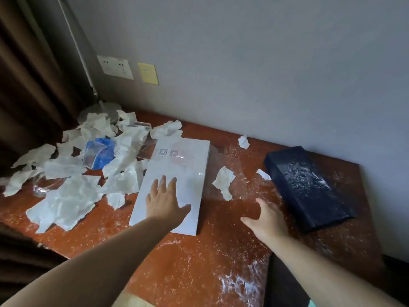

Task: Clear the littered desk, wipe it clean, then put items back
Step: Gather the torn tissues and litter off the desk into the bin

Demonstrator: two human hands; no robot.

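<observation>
Two hands are over the dusty tabletop (199, 262): the left hand (164, 202) lies flat on the white box (183, 160), fingers (163, 183) straight; the right hand (269, 220) is spread, holding nothing, near the dark box (309, 187). Paper scraps (66, 200) heap at the left.

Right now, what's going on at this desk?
A person is leaning over the reddish desk. Their left hand lies flat, fingers straight, on a white box. Their right hand is open above the bare wood between that box and a dark box. Torn paper scraps are heaped at the left, and white powder covers the desk and the dark box. Nothing looks cleared or wiped yet.
</observation>
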